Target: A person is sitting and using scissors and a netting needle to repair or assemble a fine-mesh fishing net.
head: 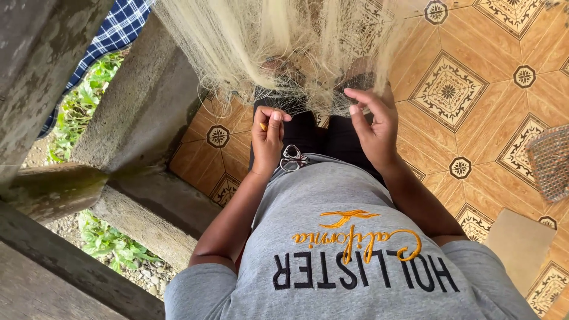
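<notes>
A pale, fine-meshed fishing net [278, 41] hangs in a bunch in front of me and drapes down over my knees. My left hand [267, 139] is closed around a small yellow tool [262, 126], just under the net's lower edge. To the right, my right hand [373, 127] has its thumb and curled fingers pinching the net's bottom meshes. A small pair of scissors [291, 159] lies on my lap between the two hands, against my grey shirt [349, 237] and black trousers [329, 139].
Orange patterned floor tiles [474, 89] spread to the right. A concrete railing [142, 106] and wooden beams [53, 261] stand on the left, with plants and gravel beyond. Blue checked cloth [109, 35] hangs top left. A woven item [551, 160] and cardboard [521, 246] lie at right.
</notes>
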